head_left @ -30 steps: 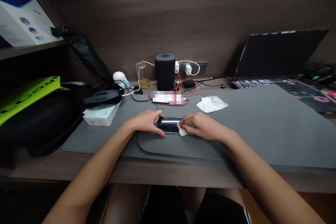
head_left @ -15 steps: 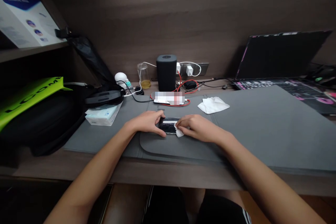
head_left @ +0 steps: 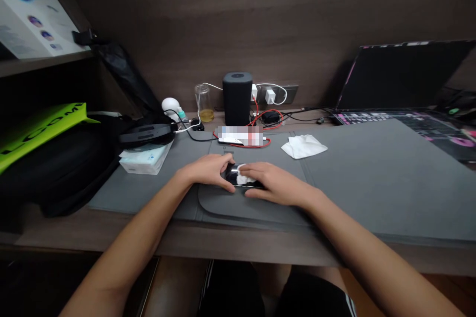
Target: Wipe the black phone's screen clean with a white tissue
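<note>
A dark, glossy smartphone (head_left: 231, 173) lies flat on the grey desk mat in front of me. My left hand (head_left: 208, 169) holds its left end, with the thumb on the near edge and the fingers on the far edge. On the screen sits a crumpled white tissue (head_left: 242, 178). My right hand (head_left: 274, 183) presses this tissue down under its fingers, while its thumb rests by the phone's near edge. The phone's right end is hidden by that hand. Farther back to the right, a second white tissue (head_left: 304, 146) is spread on the mat.
Behind the phone stand a black speaker (head_left: 237, 100), a glass jar (head_left: 204, 104) and a white device with a red cable (head_left: 240, 135). A tissue pack (head_left: 144, 159) and a black bag (head_left: 48, 168) are at left. An open laptop (head_left: 405, 79) stands at right.
My right hand has slid left across the screen, and its fingers have flattened from a pinch onto the tissue. The tissue moved left with it. My left hand keeps its hold.
</note>
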Available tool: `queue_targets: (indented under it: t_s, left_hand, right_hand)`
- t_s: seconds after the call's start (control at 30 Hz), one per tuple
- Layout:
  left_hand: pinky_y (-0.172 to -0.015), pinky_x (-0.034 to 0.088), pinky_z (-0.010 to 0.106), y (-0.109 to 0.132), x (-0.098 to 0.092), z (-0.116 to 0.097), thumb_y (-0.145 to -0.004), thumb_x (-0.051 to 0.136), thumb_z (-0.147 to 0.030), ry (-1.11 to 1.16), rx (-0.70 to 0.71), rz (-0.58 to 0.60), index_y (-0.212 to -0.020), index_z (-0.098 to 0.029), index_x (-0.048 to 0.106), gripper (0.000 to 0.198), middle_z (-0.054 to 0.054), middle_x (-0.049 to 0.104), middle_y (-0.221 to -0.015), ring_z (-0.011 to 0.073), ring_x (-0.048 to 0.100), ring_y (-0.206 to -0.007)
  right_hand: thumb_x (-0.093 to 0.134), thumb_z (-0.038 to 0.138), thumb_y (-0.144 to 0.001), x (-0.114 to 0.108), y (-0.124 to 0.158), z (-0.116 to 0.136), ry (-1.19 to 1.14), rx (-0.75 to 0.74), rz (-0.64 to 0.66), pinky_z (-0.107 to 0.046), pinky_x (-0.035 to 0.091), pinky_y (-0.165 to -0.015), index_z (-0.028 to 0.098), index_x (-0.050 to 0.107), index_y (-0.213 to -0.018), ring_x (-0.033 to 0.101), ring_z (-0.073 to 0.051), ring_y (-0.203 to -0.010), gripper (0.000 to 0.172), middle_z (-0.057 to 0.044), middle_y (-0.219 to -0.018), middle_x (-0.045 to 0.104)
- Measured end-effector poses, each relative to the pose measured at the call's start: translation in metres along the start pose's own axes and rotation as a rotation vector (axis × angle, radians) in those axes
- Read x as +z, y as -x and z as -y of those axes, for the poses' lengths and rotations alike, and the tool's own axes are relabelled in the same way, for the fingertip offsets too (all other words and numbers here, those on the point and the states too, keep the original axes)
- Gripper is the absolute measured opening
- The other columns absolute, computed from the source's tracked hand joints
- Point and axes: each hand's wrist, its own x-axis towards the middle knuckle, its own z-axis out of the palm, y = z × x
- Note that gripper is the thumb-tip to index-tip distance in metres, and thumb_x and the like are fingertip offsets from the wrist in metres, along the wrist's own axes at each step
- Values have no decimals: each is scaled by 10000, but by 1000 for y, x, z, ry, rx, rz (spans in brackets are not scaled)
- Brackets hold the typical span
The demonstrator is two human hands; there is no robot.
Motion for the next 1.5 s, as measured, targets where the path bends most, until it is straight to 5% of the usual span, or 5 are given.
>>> queue_targets:
  t_s: [0.27,0.5,0.7,1.07,1.5]
  left_hand:
    - [-670,365,272,1,0,-1,-641,761,-667,17,36,-17,-1115,-238,507,688,0,615,-912,222,592,-853]
    - [-618,345,272,0,1,-1,-624,765,-681,-8,10,-13,-1007,-233,500,646,-7,601,-868,210,578,-782]
    - [-626,351,271,1,1,-1,-621,760,-704,9,9,-15,-1114,-226,500,734,-2,604,-872,207,580,-785]
    - [-591,334,280,1,1,-4,-652,698,-755,18,-24,-29,-1061,-222,524,693,-1,621,-840,194,576,-727]
    - [-620,359,288,-1,4,-1,-729,652,-722,-20,28,-53,-1024,-223,529,592,8,619,-854,211,583,-757]
  right_hand:
    - [584,600,-917,20,-12,8,29,-117,38,-586,64,-1228,210,363,-1537,359,-293,-1458,765,-144,-1548,443]
    - [648,684,-820,18,-15,6,12,-41,5,-618,56,-1209,185,370,-1531,330,-337,-1467,912,-192,-1578,372]
    - [633,575,-897,6,-12,8,-69,-67,21,-588,73,-1220,264,593,-1354,524,-289,-1338,554,-89,-1412,609]
    - [588,502,-955,7,-12,10,-65,-86,6,-596,110,-1216,286,610,-1323,535,-269,-1328,427,-61,-1412,611]
    - [532,638,-924,-19,21,40,-198,-90,-209,-527,193,-1222,278,422,-1515,399,-309,-1431,701,-91,-1513,504]
